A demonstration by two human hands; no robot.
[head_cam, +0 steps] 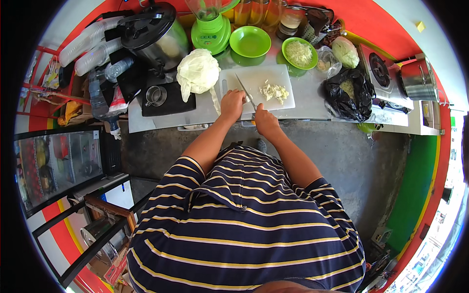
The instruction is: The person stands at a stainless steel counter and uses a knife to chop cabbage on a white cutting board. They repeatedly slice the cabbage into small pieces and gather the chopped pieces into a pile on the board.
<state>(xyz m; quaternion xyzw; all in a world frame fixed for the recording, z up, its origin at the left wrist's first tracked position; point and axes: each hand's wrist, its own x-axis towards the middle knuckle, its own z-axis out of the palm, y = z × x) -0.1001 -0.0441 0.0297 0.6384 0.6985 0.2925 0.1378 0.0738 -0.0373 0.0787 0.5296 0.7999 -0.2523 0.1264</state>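
My right hand (266,119) is closed around the handle of a kitchen knife (242,84), whose blade points away from me and slightly left. Beside the blade, my left hand (232,105) grips a small pale vegetable piece (248,98), mostly covered by the fingers. Both hands are at the near edge of a white cutting board (253,75). A loose heap of chopped pale vegetable (274,92) lies on the board's right half. Beyond the board stand a bare green plate (250,41) and a smaller green plate (313,62) bearing shredded cabbage (298,54).
Left of the board are a white plastic bag (198,71) and a glass mug (156,96) on a black tray (176,106). A green blender (210,33) stands behind. Rightward lie a cabbage (345,52), a black plastic bag (335,97) and a gas stove (395,78).
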